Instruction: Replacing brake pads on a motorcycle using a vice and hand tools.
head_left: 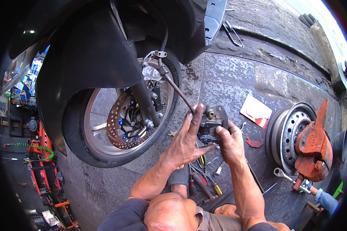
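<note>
Between my two hands is a dark, greasy brake caliper (220, 112), held up off the floor to the right of the wheel. My right hand (229, 143) grips its right side, the thumb pressed on the front. On the other side my left hand (186, 140) holds it, with fingers along the left edge and the thumb stretched under the lower edge. A brake hose (175, 88) runs from the caliper up to a metal bracket (160, 54) by the fork. The motorcycle's front wheel (79, 140) carries a drilled brake disc (117, 134) with blue bolts.
Below my hands lie pliers (208, 178), a yellow-handled screwdriver (218, 189) and a hammer (200, 184). A red vise (314, 150) stands by a steel rim (287, 131), near a ratchet (279, 173). A white-and-red packet (255, 109) lies beyond. Red tool racks (42, 173) stand left.
</note>
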